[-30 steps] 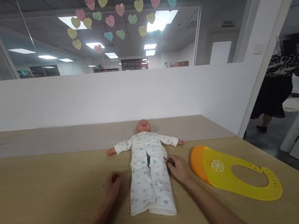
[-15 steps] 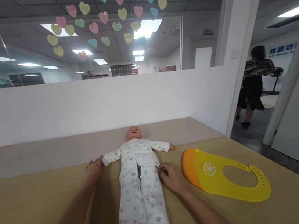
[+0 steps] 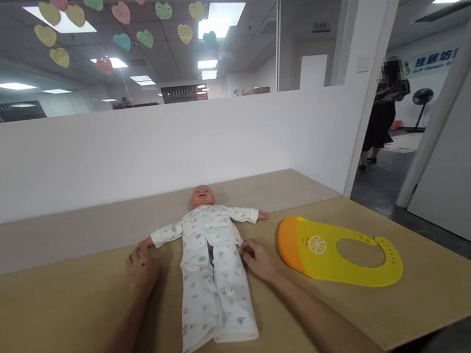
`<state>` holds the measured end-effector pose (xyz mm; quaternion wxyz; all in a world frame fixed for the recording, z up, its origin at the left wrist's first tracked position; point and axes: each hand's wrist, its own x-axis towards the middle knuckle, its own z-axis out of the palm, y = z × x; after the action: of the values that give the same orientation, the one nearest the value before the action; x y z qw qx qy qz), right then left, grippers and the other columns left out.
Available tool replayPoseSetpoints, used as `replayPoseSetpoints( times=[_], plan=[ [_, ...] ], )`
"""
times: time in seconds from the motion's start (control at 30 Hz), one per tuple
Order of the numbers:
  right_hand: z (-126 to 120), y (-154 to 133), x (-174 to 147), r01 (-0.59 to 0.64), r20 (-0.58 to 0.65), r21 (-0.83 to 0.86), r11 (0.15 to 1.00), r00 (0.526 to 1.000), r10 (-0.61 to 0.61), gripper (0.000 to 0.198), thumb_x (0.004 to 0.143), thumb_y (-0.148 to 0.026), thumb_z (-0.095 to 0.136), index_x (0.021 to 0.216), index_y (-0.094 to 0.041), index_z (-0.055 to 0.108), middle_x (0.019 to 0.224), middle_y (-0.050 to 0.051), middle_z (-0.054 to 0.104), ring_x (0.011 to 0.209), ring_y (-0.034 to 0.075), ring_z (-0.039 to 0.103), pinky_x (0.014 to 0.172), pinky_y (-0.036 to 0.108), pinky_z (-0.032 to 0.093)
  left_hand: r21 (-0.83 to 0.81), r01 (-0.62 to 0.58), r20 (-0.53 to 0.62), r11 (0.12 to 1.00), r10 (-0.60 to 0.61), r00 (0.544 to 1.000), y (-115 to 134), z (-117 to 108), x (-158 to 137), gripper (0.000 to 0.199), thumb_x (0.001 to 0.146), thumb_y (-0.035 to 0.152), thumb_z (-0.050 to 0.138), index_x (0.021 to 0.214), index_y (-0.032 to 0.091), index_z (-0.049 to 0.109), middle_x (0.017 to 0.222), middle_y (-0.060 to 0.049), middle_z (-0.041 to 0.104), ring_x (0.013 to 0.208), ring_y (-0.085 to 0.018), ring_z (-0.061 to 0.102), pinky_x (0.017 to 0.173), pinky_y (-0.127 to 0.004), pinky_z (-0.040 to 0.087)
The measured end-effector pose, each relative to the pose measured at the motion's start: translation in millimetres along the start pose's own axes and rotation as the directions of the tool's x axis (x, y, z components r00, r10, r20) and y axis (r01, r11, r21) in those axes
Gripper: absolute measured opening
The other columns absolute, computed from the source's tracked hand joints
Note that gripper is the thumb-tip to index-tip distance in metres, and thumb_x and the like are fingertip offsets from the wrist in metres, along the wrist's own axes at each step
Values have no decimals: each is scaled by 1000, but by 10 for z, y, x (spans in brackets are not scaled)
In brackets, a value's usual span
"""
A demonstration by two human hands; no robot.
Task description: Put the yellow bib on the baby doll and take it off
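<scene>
A baby doll point(image 3: 202, 196) lies on its back with both arms spread, dressed in a white patterned shirt point(image 3: 206, 226) and matching trousers point(image 3: 232, 294). My left hand point(image 3: 142, 270) is beside the doll's hand at the left sleeve end, fingers loosely bent and apart, slightly blurred. At the right side of the doll's waist, my right hand point(image 3: 259, 259) has its thumb and forefinger closed at the shirt's hem. To the right of that hand lies a yellow bib point(image 3: 330, 262) with an orange pocket and a printed citrus slice.
The wooden table point(image 3: 62, 317) meets a low white partition point(image 3: 127, 151) topped by glass with heart-shaped notes. Its right edge faces an open doorway, where a person point(image 3: 384, 109) stands with their back turned near a black fan point(image 3: 422, 97).
My left hand has shifted slightly away from the doll's sleeve, toward me. My right hand stays at the shirt hem. The camera has tilted down, and the person in the doorway has walked on.
</scene>
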<state>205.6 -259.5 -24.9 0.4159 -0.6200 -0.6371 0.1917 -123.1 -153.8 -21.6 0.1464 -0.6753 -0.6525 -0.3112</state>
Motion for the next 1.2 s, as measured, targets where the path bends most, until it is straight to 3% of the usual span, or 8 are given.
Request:
replayPoseSetpoints(
  times=[0.17, 0.3, 0.37, 0.47, 0.67, 0.87, 1.1, 1.2],
  plan=[
    [-8, -22, 5, -23, 4, -50, 998, 1000, 23, 29, 74, -11, 48, 99, -15, 62, 107, 10, 64, 100, 20, 58, 90, 31, 43, -303, 52, 30, 952, -45, 999, 286, -497, -646, 32, 71, 25, 47, 99, 14, 58, 101, -13, 65, 100, -28, 60, 87, -44, 48],
    [-16, -20, 12, -16, 14, -97, 995, 1000, 17, 28, 75, -13, 49, 99, -15, 63, 104, 9, 65, 98, 20, 58, 87, 30, 43, -461, -167, -54, 872, 160, 986, 548, -1059, -1429, 15, 83, 26, 46, 88, 19, 58, 77, -3, 67, 71, -16, 65, 67, -28, 55],
    [-16, -10, 16, -11, 17, -101, 995, 1000, 13, 27, 75, -13, 49, 98, -16, 64, 103, 9, 66, 97, 20, 59, 86, 30, 43, -469, -440, -174, 766, 409, 896, 655, -1249, -1764, 14, 85, 23, 47, 93, 21, 59, 82, -2, 70, 77, -15, 67, 71, -24, 55],
    [-13, 4, 17, -8, 20, -83, 997, 1000, 10, 26, 74, -12, 50, 96, -16, 64, 102, 8, 66, 95, 19, 59, 84, 29, 44, -417, -583, -198, 697, 557, 807, 794, -1350, -2044, 26, 86, 15, 45, 108, 21, 57, 105, -8, 69, 99, -16, 65, 83, -25, 54],
    [-22, 10, 21, -12, 11, -59, 998, 1000, 12, 25, 73, -12, 50, 94, -16, 65, 102, 8, 67, 94, 19, 60, 84, 29, 45, -244, -595, -165, 766, 571, 804, 961, -1317, -2061, 40, 84, 7, 45, 121, 18, 53, 133, -15, 52, 127, -25, 47, 95, -36, 51],
    [6, 70, 44, -11, 3, 0, 1000, 1000, 11, 24, 73, -12, 50, 90, -18, 66, 103, 7, 67, 96, 18, 62, 85, 28, 46, -226, -576, -168, 785, 551, 817, 971, -1355, -2082, 35, 83, 4, 44, 113, 17, 57, 123, -15, 55, 120, -23, 51, 91, -35, 53],
    [-1, 80, 40, -10, 7, 14, 1000, 1000, 10, 23, 73, -14, 49, 90, -18, 66, 104, 7, 67, 96, 19, 62, 88, 30, 46, -276, -583, -29, 764, 599, 800, 996, -1344, -2033, 45, 82, 8, 44, 124, 19, 54, 129, -14, 52, 121, -25, 48, 91, -37, 52],
    [-14, 60, 37, -9, 16, 8, 1000, 1000, 9, 22, 73, -13, 49, 88, -17, 65, 102, 7, 67, 94, 18, 62, 88, 30, 46, -307, -559, 112, 770, 613, 782, 1057, -1385, -1938, 58, 82, 14, 49, 138, 24, 43, 120, -13, 56, 110, -26, 54, 86, -40, 52]
  ],
)
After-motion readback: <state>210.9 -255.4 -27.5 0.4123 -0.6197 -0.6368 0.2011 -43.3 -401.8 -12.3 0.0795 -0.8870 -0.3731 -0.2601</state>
